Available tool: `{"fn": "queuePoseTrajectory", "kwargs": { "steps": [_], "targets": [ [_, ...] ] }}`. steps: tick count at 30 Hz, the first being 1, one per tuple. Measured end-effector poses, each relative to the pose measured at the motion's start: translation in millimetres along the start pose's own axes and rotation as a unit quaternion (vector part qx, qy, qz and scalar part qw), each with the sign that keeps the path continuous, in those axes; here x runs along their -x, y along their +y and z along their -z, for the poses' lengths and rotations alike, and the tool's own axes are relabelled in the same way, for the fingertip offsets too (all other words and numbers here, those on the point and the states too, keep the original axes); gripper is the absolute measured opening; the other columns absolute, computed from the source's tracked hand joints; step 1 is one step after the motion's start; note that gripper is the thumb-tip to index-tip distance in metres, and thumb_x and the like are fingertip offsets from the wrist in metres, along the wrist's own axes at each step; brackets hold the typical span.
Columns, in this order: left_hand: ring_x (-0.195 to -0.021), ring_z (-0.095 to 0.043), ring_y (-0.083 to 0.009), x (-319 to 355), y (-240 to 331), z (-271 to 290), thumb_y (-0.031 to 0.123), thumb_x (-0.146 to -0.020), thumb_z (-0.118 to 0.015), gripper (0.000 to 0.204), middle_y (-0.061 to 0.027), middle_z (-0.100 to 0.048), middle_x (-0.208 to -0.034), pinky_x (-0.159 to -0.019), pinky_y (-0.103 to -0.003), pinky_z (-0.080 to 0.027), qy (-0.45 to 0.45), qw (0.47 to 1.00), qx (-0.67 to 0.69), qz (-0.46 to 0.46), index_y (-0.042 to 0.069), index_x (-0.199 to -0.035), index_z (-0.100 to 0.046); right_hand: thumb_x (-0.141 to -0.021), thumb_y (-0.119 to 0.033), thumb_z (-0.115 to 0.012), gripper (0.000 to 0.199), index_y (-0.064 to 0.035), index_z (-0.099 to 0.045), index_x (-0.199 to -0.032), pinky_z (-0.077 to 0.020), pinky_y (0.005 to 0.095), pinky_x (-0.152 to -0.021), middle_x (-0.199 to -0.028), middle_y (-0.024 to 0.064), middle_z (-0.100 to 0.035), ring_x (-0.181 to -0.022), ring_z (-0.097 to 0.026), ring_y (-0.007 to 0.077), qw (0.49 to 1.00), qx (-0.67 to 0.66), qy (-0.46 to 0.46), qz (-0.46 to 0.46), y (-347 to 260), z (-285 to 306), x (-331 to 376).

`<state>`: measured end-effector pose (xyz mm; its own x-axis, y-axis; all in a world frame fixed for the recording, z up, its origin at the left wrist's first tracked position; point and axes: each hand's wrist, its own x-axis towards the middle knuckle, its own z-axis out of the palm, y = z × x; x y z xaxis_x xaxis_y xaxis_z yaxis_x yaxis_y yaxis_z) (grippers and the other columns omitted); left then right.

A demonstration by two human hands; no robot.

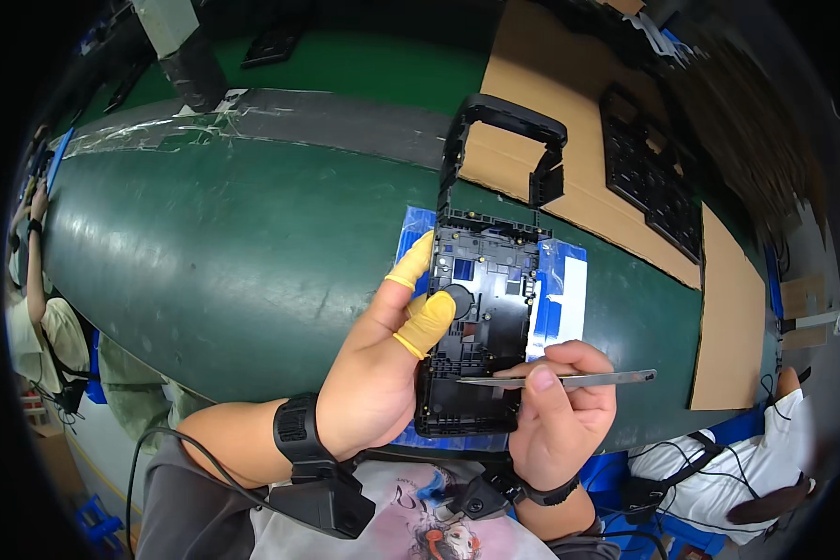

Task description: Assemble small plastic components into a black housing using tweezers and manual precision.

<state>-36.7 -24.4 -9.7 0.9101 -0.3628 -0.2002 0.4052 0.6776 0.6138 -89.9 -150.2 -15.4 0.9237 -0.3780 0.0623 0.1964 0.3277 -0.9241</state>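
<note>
My left hand (383, 364) grips a black plastic device frame (481, 317) by its left edge, with yellow finger cots on the thumb and forefinger; the thumb rests on a round part of the frame. The frame is upright before me, and its open top loop (504, 117) reaches up over the table. My right hand (560, 411) pinches metal tweezers (569, 379), which lie across the frame's lower right with their tips pointing left onto it.
A blue and white sheet (565, 294) lies under the frame on the green table (224, 243). Cardboard (579, 103) with black trays (649, 163) sits at the right. Other people sit at the far left (37, 308) and lower right (765, 467).
</note>
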Motion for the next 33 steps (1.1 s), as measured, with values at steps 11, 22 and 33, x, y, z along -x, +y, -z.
{"fn": "queuePoseTrajectory", "kwargs": {
  "steps": [11,22,33],
  "targets": [
    [-0.101,-0.044,-0.0169,-0.8,-1.3,2.2,0.02,-0.084,-0.044,0.05,-0.007,-0.041,-0.117,-0.086,-0.031,-0.037,-0.006,1.0,-0.011,-0.01,0.012,-0.128,-0.021,-0.072,0.005,-0.057,0.025,0.0033,-0.046,-0.094,-0.0424,0.0197,-0.058,-0.073,0.0111,-0.057,-0.065,-0.055,0.0115,1.0,0.017,-0.011,-0.013,-3.2,-2.5,-2.3],
    [-0.099,-0.044,-0.0182,2.5,1.2,2.4,-0.015,-0.059,-0.05,0.085,-0.0092,-0.042,-0.114,-0.087,-0.031,-0.035,-0.041,0.998,-0.049,-0.005,0.015,-0.13,-0.016,-0.072,0.005,-0.056,0.024,0.0034,-0.047,-0.094,-0.0432,0.0205,-0.06,-0.075,0.0103,-0.057,-0.065,-0.054,0.0106,1.0,0.024,-0.007,-0.008,-1.1,0.3,-5.1],
    [-0.107,-0.041,-0.0187,0.6,5.8,1.7,-0.012,-0.072,-0.038,0.066,-0.0105,-0.038,-0.12,-0.091,-0.031,-0.033,-0.037,0.998,0.054,0.021,0.012,-0.13,-0.016,-0.072,-0.001,-0.056,0.024,0.0044,-0.046,-0.092,-0.0355,0.0171,-0.046,-0.06,0.0045,-0.051,-0.047,-0.042,0.0064,0.999,0.019,0.043,-0.012,-2.9,-11.5,-6.0]
  ]
}}
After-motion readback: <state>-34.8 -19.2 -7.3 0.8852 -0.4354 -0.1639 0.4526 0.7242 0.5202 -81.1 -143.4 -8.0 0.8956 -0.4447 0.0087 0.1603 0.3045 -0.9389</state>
